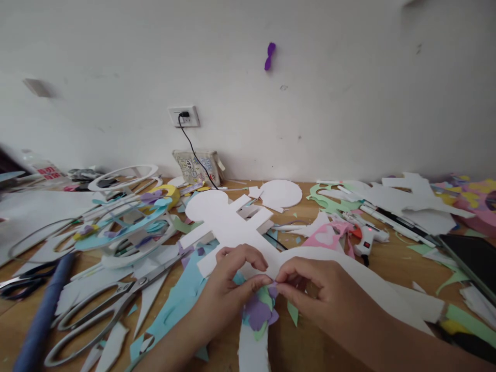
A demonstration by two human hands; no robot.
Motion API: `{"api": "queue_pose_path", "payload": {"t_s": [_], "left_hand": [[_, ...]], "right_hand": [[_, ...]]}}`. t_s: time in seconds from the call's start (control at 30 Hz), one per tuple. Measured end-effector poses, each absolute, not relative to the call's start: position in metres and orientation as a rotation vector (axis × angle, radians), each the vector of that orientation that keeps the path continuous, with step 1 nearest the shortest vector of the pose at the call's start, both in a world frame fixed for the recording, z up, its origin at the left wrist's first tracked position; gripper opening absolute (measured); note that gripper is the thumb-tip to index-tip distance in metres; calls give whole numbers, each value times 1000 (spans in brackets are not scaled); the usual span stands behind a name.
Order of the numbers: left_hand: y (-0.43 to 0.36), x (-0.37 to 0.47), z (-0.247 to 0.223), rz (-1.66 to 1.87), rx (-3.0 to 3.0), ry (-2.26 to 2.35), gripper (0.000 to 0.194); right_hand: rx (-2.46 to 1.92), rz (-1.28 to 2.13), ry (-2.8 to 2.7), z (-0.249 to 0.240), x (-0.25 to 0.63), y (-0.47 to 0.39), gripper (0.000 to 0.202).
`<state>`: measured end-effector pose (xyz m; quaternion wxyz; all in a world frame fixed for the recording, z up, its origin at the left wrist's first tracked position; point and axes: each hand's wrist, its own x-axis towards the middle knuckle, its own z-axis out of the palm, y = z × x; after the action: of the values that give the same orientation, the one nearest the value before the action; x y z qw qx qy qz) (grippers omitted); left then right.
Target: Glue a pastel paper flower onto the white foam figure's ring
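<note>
My left hand (237,273) curls beside a cluster of purple and green paper petals (259,312), its thumb pressing at the upper edge. My right hand (313,285) pinches a small purple paper petal at the top of that cluster, close to my left thumb. Fingers partly hide the pinched edge. The petals sit on a white foam-like strip (253,349) that runs down toward me. Just beyond my hands lies a large white cut-out shape (227,219) with bar-like arms and a rounded end.
Large scissors (132,292), a dark blue roll (44,315) and light blue paper (182,299) lie left. A layered ring structure (127,227) stands behind them. A white glue gun (366,238) rests right, near a dark tablet-like screen (470,258). A black cable (194,150) hangs from the wall socket.
</note>
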<state>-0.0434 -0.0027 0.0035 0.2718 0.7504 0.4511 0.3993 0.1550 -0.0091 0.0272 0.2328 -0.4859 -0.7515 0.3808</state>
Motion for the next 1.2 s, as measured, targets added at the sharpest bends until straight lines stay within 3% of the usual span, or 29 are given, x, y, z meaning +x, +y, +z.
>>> {"api": "queue_pose_path", "payload": {"t_s": [0.4, 1.2], "left_hand": [[-4, -42, 6, 1031, 2035, 1057, 14], [-3, -33, 4, 963, 2032, 1205, 14]], "right_hand": [[-1320, 1069, -2015, 23, 156, -4, 13], [-1428, 1172, -1912, 15, 151, -1, 14]]}}
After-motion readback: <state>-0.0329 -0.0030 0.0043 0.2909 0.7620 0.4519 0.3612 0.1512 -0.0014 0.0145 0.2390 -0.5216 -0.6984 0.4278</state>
